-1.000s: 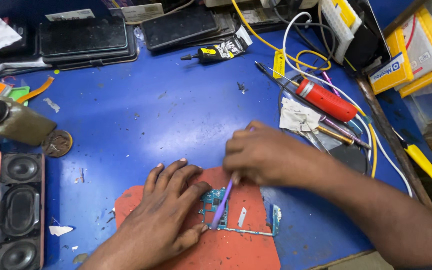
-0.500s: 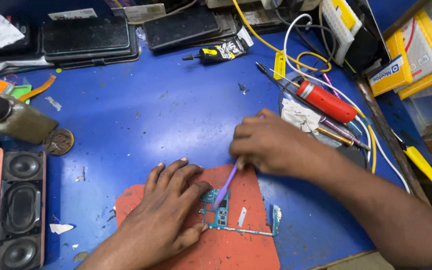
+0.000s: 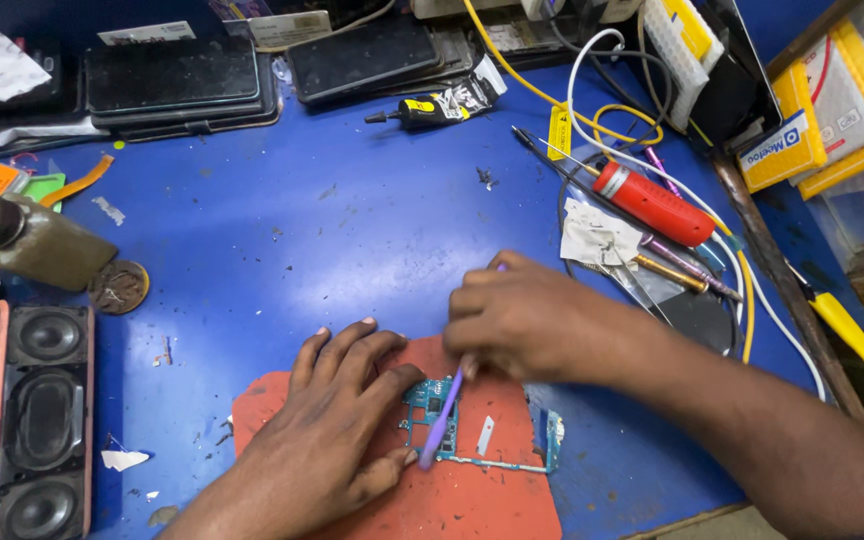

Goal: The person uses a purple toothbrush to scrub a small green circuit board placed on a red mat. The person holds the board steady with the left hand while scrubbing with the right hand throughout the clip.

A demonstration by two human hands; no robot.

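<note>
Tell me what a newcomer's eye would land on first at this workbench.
First, the two hands at bottom centre: the left hand presses a small circuit board onto an orange mat, while the right hand works a purple tool over it. Next, the red-handled tool among cables at upper right, and the speaker at the left edge.

- Your purple brush (image 3: 441, 420) looks smooth plastic.
- That orange mat (image 3: 472, 500) under your circuit board (image 3: 432, 400): matt, rubbery.
- Blue tabletop (image 3: 352, 230): scuffed, slightly glossy.
- Red tool handle (image 3: 654, 204): shiny plastic.
</note>
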